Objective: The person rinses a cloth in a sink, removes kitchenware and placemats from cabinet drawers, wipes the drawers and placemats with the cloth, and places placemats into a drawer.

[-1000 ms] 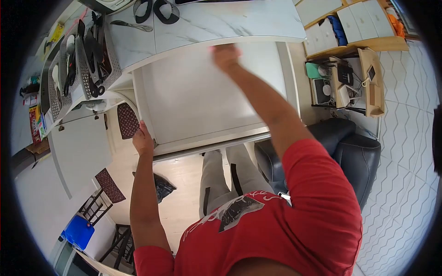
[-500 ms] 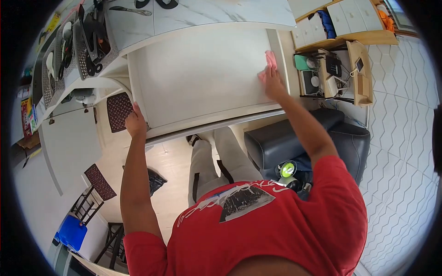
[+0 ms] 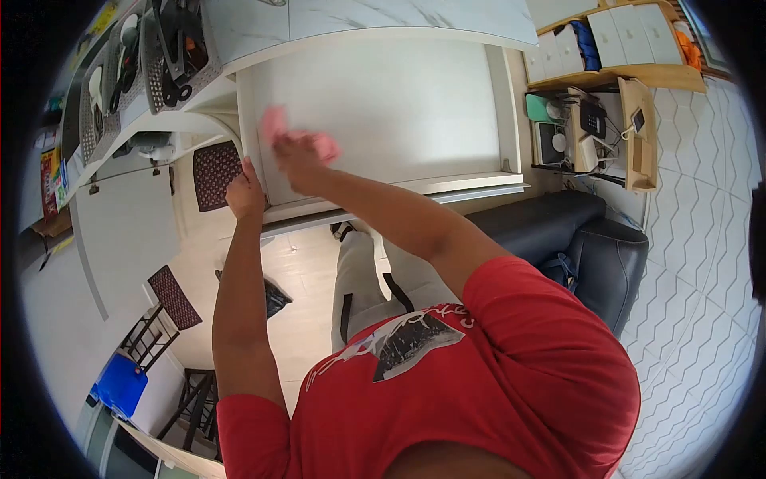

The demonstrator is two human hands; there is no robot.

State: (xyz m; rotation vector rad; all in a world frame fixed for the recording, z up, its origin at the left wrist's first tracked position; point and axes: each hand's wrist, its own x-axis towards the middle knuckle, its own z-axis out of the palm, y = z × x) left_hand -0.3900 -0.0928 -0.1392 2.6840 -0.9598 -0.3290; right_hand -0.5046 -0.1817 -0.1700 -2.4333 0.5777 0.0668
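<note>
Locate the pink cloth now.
In the head view, the pink cloth is in the right hand, at the left side of the open drawer, near the left hand.

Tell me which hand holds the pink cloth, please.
The right hand, inside the drawer, has the pink cloth; the left hand is at the drawer's left edge, without cloth.

The left arm (image 3: 239, 319) reaches forward from the shoulder, nearly straight, its wrist roughly in line with the forearm, and the left hand (image 3: 245, 193) has one digit extended forward while the others are hard to make out. The right arm (image 3: 399, 215) slants across the front of the torso (image 3: 447, 383) toward the left side, bent at the elbow, and the right hand (image 3: 299, 166) is back up, its fingers blurred, slightly ahead of the left and near it.
</note>
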